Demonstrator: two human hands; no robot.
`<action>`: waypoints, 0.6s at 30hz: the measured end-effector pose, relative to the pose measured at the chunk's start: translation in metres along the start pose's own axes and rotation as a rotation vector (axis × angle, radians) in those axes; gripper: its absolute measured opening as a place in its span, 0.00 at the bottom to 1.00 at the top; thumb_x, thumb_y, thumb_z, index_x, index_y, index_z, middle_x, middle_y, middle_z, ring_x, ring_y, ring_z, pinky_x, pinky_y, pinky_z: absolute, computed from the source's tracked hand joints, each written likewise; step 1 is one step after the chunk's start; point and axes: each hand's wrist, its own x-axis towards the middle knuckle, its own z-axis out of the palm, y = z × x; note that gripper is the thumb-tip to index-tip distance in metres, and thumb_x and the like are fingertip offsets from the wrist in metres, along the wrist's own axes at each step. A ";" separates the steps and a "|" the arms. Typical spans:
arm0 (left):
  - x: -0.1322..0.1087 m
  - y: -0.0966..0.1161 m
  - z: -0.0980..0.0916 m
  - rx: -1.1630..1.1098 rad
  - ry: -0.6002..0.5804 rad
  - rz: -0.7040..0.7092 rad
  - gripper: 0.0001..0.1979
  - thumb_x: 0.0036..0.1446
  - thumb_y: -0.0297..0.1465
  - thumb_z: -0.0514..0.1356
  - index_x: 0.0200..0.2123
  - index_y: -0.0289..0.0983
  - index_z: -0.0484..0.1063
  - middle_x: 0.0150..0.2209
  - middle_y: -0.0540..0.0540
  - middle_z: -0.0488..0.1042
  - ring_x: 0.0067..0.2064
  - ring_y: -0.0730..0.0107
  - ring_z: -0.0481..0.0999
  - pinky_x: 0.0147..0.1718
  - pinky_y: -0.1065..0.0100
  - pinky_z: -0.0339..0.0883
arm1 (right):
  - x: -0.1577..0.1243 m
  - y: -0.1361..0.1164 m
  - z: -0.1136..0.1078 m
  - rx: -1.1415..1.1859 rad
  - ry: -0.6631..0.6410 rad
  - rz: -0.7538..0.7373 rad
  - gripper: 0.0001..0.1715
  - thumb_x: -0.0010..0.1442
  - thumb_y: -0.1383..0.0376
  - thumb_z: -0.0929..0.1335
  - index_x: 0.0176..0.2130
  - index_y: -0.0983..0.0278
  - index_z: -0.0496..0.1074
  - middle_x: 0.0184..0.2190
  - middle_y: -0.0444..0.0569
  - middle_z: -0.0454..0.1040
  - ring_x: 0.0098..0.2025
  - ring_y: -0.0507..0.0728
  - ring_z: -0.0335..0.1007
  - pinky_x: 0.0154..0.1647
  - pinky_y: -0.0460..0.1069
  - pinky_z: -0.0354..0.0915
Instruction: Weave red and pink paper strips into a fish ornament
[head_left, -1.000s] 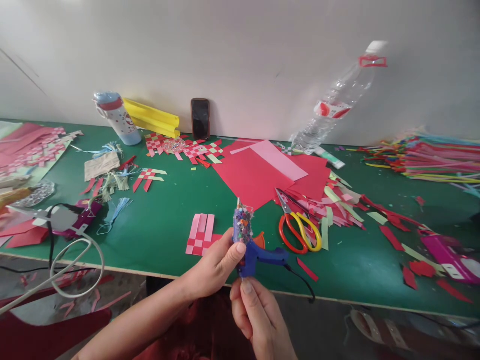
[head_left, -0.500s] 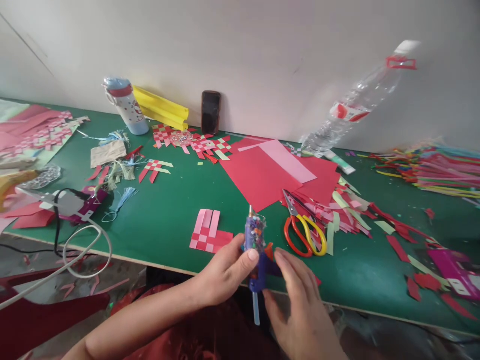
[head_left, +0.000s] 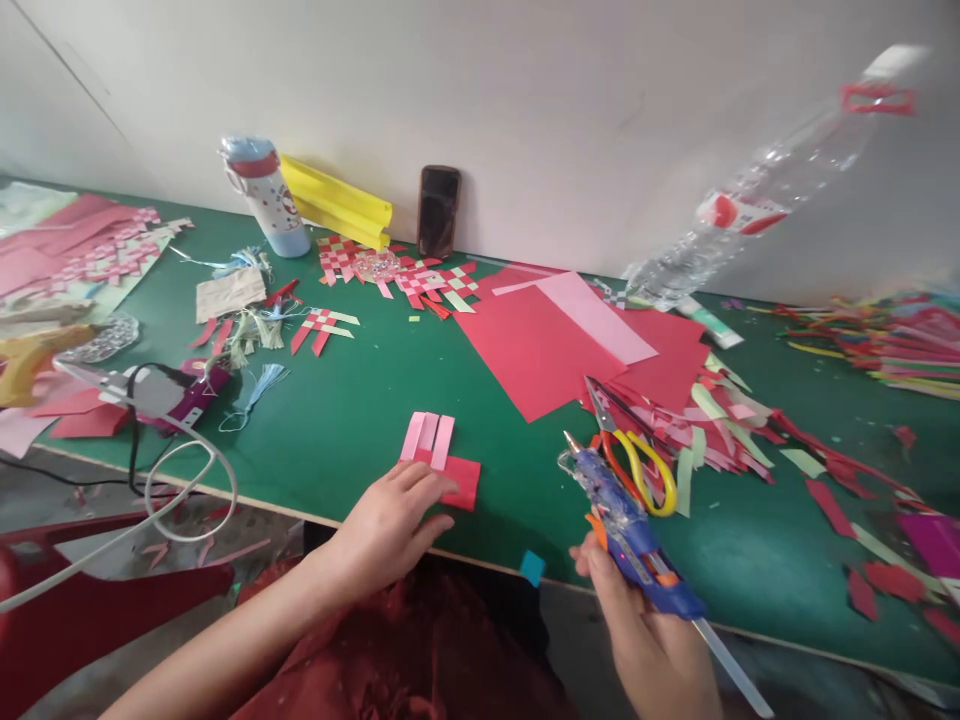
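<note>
Tabletop [head_left: 337, 420]: green, strewn with paper; both hands are held at its front edge.
Left hand [head_left: 390, 515]: laid flat, fingers stretched out and slightly spread; nothing is gripped, and the fingertips are pressed on the near part of the woven paper piece [head_left: 444, 462].
Woven paper piece: pink strips are laced through red paper; it is lying on the tabletop under and just beyond the left fingertips.
Right hand [head_left: 649, 640]: closed around the handle of the glue gun [head_left: 626, 525].
Glue gun: blue with an orange trigger, held tilted above the tabletop, its nozzle pointed up and away to the left of the right hand; a clear glue stick [head_left: 731, 670] is seen sticking out behind, past the hand's right side.
Scissors [head_left: 637, 460]: red and yellow handles, lying just beyond the gun's barrel, touched by neither hand.
Blue paper square [head_left: 532, 567]: seen at the front edge, between the two hands.
Red sheets [head_left: 540, 345]: spread farther beyond the right hand, with a pink sheet [head_left: 600, 318] laid on top.
Cut strips [head_left: 720, 420]: scattered beyond and to the right of the right hand.
Phone [head_left: 439, 210]: propped against the wall, well beyond the left hand.
</note>
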 end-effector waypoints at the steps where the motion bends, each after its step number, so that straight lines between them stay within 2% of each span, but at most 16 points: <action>1: -0.001 -0.004 0.003 0.044 -0.008 0.010 0.07 0.61 0.27 0.59 0.43 0.38 0.69 0.40 0.45 0.73 0.43 0.59 0.71 0.43 0.59 0.68 | 0.000 -0.003 0.002 0.053 -0.018 0.073 0.16 0.58 0.53 0.70 0.37 0.62 0.74 0.32 0.51 0.80 0.36 0.61 0.79 0.36 0.50 0.74; 3: -0.001 -0.007 0.008 0.109 -0.002 0.012 0.05 0.59 0.27 0.60 0.40 0.38 0.69 0.38 0.45 0.73 0.42 0.59 0.71 0.43 0.58 0.68 | 0.002 -0.008 0.004 0.133 -0.040 0.147 0.15 0.58 0.53 0.70 0.33 0.62 0.73 0.29 0.49 0.79 0.35 0.59 0.78 0.35 0.49 0.74; 7: 0.004 -0.004 0.011 0.124 0.034 0.034 0.04 0.60 0.29 0.61 0.39 0.37 0.69 0.37 0.46 0.73 0.41 0.60 0.71 0.42 0.58 0.69 | 0.010 -0.011 0.001 0.220 -0.092 0.124 0.16 0.59 0.54 0.70 0.27 0.62 0.72 0.25 0.46 0.76 0.32 0.57 0.77 0.34 0.48 0.73; 10: 0.004 -0.001 0.011 0.093 0.050 0.054 0.02 0.63 0.30 0.58 0.37 0.38 0.69 0.35 0.47 0.73 0.39 0.62 0.72 0.40 0.61 0.69 | 0.013 -0.007 -0.003 0.260 -0.079 0.119 0.15 0.60 0.55 0.69 0.27 0.62 0.71 0.24 0.45 0.74 0.30 0.55 0.75 0.36 0.50 0.73; 18: 0.001 0.001 0.011 0.129 0.047 0.057 0.06 0.65 0.31 0.54 0.38 0.38 0.71 0.34 0.47 0.73 0.38 0.64 0.72 0.39 0.61 0.68 | 0.007 -0.008 -0.007 0.255 -0.053 0.161 0.15 0.60 0.56 0.69 0.28 0.63 0.71 0.24 0.45 0.72 0.31 0.56 0.74 0.37 0.51 0.73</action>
